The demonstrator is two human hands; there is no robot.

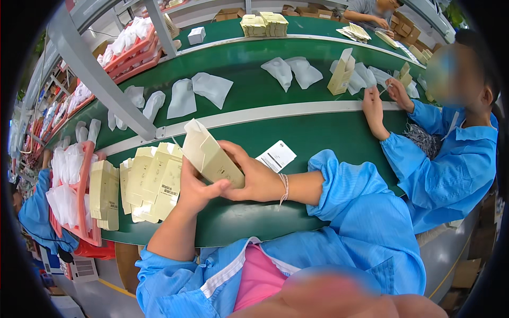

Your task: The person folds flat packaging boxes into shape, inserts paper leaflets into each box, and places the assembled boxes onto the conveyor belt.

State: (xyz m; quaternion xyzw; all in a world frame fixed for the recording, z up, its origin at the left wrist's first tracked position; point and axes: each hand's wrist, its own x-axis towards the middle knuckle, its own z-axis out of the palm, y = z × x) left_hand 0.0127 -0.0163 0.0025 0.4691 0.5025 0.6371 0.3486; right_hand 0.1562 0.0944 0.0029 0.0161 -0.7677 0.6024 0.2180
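Note:
A pale yellow cardboard box is held tilted above the green bench, its top end open with a flap standing up. My left hand grips its lower left side, thumb across the near face. My right hand wraps its right side and bottom. Just left of my hands, several flattened yellow boxes lie fanned on the bench, with another stack of them beside. A white printed card lies right of the box, behind my right wrist.
Pink trays of white-wrapped items stand at the left edge. Beyond a white rail, white pouches lie on a green conveyor. A grey post rises at left. A co-worker in blue works at right, near an upright yellow box.

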